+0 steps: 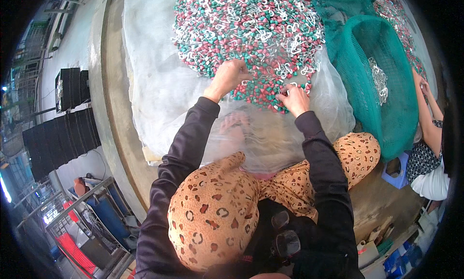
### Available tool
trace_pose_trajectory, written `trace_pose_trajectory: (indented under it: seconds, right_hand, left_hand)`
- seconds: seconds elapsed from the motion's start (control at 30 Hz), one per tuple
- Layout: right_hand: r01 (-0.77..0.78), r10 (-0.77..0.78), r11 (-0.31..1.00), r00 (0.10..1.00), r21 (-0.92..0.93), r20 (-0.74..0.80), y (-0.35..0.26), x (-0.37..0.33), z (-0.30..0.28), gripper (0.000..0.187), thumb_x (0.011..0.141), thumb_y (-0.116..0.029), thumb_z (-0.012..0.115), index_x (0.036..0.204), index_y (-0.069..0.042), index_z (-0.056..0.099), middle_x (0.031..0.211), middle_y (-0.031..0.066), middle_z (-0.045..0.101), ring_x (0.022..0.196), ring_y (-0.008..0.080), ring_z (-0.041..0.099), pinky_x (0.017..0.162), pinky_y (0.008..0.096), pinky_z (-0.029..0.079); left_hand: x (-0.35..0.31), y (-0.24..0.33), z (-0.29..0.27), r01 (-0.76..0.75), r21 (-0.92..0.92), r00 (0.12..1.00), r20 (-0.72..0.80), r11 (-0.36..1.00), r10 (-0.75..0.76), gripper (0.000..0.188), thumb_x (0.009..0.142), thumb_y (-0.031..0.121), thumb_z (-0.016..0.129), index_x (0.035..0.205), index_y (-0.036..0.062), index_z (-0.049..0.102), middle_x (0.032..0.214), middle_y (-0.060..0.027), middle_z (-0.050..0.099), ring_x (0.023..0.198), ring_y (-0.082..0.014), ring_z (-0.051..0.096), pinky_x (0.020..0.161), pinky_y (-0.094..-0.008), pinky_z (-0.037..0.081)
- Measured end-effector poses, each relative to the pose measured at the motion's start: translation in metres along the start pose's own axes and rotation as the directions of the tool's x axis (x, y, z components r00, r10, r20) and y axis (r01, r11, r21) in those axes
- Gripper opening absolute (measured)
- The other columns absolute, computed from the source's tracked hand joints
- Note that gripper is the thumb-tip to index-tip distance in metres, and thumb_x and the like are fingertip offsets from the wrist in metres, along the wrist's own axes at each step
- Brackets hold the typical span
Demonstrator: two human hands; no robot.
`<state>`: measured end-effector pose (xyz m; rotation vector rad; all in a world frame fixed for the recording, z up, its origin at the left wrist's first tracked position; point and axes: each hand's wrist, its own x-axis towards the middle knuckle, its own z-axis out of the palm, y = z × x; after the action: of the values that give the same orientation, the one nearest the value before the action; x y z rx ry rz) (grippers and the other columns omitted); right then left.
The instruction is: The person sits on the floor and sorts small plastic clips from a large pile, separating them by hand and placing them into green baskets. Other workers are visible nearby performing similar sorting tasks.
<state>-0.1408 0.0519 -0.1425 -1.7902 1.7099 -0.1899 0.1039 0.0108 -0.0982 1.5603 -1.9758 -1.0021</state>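
Observation:
A broad heap of small red and green pieces mixed with white hook-shaped clips (251, 25) lies on a translucent white sheet (154, 85). At the heap's near edge my left hand (228, 79) is closed, its fingers curled and pressed together. Whatever is between its fingertips is too small to make out. To its right, my right hand (295, 100) reaches into a thinner spread of red and green pieces (263, 93). Its thumb and fingers are bent inward in a pinch, and what they hold cannot be made out.
At right stands a green mesh net basket (386, 119) with a small pile of white clips (379, 83) inside. Beyond it, another person's hands (423, 87) work at a second heap. A low concrete ledge (104, 85) runs along the left. A blue plastic stool (397, 171) stands at right.

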Motion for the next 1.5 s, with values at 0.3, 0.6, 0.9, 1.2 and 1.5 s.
trace_pose_trajectory:
  seconds: [0.3,0.6,0.9,1.2,1.5]
  right_hand:
    - [-0.39,-0.177,0.117,0.897,0.913,0.406,-0.024,0.008,-0.039,0.01,0.084,-0.013,0.062,0.087,-0.004,0.061,0.06,-0.0033,0.049,0.048,0.0078,0.043,0.047,0.0241,0.034]
    - [-0.458,-0.452,-0.595,0.87,0.66,0.197,-0.017,-0.005,-0.035,0.035,0.091,-0.033,0.048,0.104,-0.002,0.057,0.093,0.0123,0.059,0.087,0.0269,0.056,0.08,0.0425,0.046]
    - [-0.397,-0.369,-0.718,0.914,0.571,0.172,-0.021,-0.019,-0.041,0.054,0.097,-0.029,0.039,0.139,0.003,0.029,0.145,0.022,0.03,0.132,0.0381,0.034,0.107,0.0471,0.035]
    - [-0.399,-0.33,-0.615,0.913,0.68,0.238,-0.019,-0.022,-0.029,0.047,0.095,-0.028,0.044,0.131,0.001,0.042,0.125,0.0172,0.053,0.108,0.0341,0.056,0.098,0.0552,0.042]
    - [-0.081,-0.203,-0.786,0.97,0.613,-0.131,-0.003,-0.02,-0.113,0.031,0.094,-0.022,0.042,0.111,0.001,0.053,0.11,0.0174,0.059,0.102,0.0339,0.058,0.087,0.0414,0.051]
  left_hand:
    - [-0.03,-0.006,-0.032,0.235,-0.95,0.971,0.24,0.206,0.001,0.026,0.095,0.028,0.053,0.082,0.0057,0.056,0.069,0.0021,0.052,0.049,-0.0051,0.038,0.042,-0.0215,0.027]
    - [-0.018,-0.042,0.036,-0.005,0.122,0.999,-0.042,0.992,0.01,0.021,0.081,0.02,0.067,0.081,-0.0003,0.062,0.071,-0.0135,0.064,0.07,-0.0306,0.065,0.065,-0.0421,0.05]
    - [-0.008,-0.023,0.046,-0.005,0.343,0.998,0.065,0.939,-0.019,0.016,0.074,0.02,0.071,0.079,0.0053,0.067,0.072,-0.0122,0.066,0.068,-0.0288,0.065,0.064,-0.0383,0.051]
    - [0.016,0.089,-0.03,-0.111,0.049,0.979,0.175,0.993,0.101,0.032,0.082,0.034,0.067,0.083,0.0018,0.066,0.064,-0.0135,0.059,0.059,-0.0229,0.058,0.058,-0.0365,0.044]
    - [0.018,0.198,0.004,-0.574,0.102,0.77,-0.271,0.813,0.578,0.028,0.081,0.011,0.066,0.108,0.0068,0.061,0.096,-0.0119,0.063,0.086,-0.0309,0.062,0.077,-0.0399,0.049]
